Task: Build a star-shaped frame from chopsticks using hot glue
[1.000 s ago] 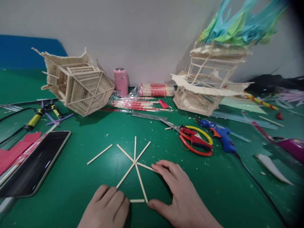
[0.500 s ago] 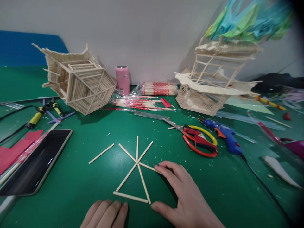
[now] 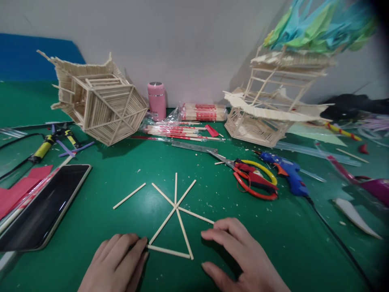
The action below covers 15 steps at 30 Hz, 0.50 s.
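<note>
Several thin wooden sticks (image 3: 184, 232) lie on the green table (image 3: 100, 221), spreading like spokes from one meeting point. Along the near side, a bottom stick (image 3: 170, 251) spans between the lower ends of two spokes. My left hand (image 3: 118, 261) has its fingers close together, with the fingertips at the left end of that bottom stick. My right hand (image 3: 240, 255) has thumb and fingers apart, and its fingers are beside the outer end of the right spoke (image 3: 196, 215). A loose stick (image 3: 129, 196) lies apart at the left.
A phone (image 3: 45, 207) lies at the left. Scissors (image 3: 255, 178) and a blue glue gun (image 3: 287, 174) are at the right. Behind stand two stick models (image 3: 106, 105) (image 3: 273, 109), a pink bottle (image 3: 157, 101) and packed sticks (image 3: 203, 112).
My left hand has moved up and left to the bottom stick's end. My right hand has shifted slightly right and down, uncovering more of the right spoke.
</note>
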Tool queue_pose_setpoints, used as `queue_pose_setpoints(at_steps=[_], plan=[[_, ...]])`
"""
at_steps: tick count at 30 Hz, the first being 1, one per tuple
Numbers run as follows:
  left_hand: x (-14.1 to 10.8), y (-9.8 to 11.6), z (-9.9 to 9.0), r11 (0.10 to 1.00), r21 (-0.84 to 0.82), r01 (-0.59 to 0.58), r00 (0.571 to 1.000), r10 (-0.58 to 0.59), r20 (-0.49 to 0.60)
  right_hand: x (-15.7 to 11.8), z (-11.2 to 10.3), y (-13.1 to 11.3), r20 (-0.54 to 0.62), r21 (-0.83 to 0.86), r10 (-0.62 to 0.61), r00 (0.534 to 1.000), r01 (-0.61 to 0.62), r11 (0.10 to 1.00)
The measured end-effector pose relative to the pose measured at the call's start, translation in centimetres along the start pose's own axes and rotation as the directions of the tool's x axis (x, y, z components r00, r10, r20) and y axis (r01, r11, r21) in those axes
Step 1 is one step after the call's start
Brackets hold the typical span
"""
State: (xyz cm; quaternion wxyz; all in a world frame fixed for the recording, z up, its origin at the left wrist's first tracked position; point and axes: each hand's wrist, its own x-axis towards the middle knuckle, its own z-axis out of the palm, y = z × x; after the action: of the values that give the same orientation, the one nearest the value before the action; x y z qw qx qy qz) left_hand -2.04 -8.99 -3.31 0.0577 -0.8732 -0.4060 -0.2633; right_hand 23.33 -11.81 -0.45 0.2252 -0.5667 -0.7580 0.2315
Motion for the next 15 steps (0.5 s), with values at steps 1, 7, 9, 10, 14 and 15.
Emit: queue_pose_setpoints(at_steps=[1,7,9,10,14,15], plan=[[0.0,0.0,0.1,1.000,-0.012,-0.001,1.000,0.001,0.001,-0.1,0.1,-0.1,0.015,0.007,-0.029,0.999,0.028,1.000],[0.0,-0.2,0.3,0.998,-0.057,0.003,1.000,-0.005,-0.027,0.2,1.2,-0.3,0.010,0.007,-0.077,0.997,0.077,0.997],[0.0,-0.2,0.4,0.998,-0.062,0.007,1.000,-0.008,-0.022,0.4,1.4,-0.4,-0.004,-0.005,-0.083,0.997,0.083,0.997],[0.0,-0.1,0.3,0.998,-0.065,0.008,1.000,-0.009,-0.019,0.6,1.4,-0.4,-0.006,-0.014,-0.081,0.997,0.081,0.997],[-0.1,-0.2,0.4,0.998,-0.066,-0.002,1.000,0.000,-0.022,0.8,1.3,-0.6,-0.016,-0.032,-0.094,0.995,0.094,0.995],[-0.1,-0.2,0.4,0.998,-0.062,-0.008,1.000,0.006,-0.024,0.8,1.2,-0.7,-0.021,-0.029,-0.099,0.995,0.098,0.995]])
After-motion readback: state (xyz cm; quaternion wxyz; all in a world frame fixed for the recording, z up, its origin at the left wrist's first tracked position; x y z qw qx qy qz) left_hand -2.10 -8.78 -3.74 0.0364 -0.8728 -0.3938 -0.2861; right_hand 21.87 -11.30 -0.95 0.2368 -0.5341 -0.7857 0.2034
